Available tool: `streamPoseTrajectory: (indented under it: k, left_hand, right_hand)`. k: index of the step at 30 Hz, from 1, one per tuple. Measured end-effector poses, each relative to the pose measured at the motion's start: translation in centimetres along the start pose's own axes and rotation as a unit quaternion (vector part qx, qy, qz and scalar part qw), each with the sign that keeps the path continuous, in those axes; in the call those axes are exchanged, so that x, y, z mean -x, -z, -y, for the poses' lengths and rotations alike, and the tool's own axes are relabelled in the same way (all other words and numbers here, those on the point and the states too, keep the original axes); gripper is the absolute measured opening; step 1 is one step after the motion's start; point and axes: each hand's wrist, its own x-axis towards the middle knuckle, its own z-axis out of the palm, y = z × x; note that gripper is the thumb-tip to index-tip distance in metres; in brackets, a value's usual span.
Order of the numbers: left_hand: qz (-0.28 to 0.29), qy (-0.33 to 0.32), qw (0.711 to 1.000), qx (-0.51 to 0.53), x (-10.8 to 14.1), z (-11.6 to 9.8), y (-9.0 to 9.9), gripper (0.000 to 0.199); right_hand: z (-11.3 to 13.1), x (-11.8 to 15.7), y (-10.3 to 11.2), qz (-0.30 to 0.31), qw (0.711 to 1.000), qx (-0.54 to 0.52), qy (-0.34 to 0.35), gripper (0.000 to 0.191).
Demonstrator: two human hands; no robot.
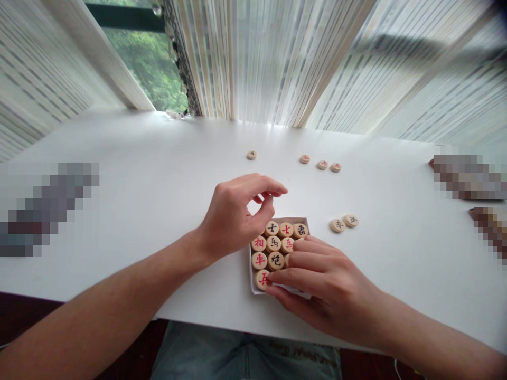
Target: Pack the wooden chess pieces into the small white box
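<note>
A small white box (252,274) near the table's front edge holds rows of round wooden pieces with red or black characters. My right hand (325,285) lies over the box's right part, its thumb and index finger at a red-marked piece (262,279) in the front left corner. Some pieces are hidden under that hand. Above the box's back left corner is my left hand (241,211), thumb and fingers curved with a gap between the tips and nothing between them. Two black-marked pieces (338,225) lie right of the box.
Farther back on the white table (158,174) lie one black-marked piece (251,154) and three red-marked pieces (322,164). Blurred objects lie at the far left (43,211) and far right (471,177). Striped curtains (261,63) hang behind the table.
</note>
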Motion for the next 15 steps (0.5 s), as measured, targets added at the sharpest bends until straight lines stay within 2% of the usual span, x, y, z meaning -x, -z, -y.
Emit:
streamPoseTrajectory:
  k: [9, 15]
  left_hand:
    - [0.0, 0.002, 1.0, -0.001, -0.05, -0.16, 0.06, 0.028]
    - [0.001, -0.001, 1.0, -0.001, 0.0, -0.09, 0.0, 0.028]
  right_hand:
    - [-0.01, 0.05, -0.33, 0.011, 1.0, -0.001, 0.001, 0.013]
    - [0.43, -0.35, 0.06, -0.003, 1.0, 0.015, 0.0, 0.011]
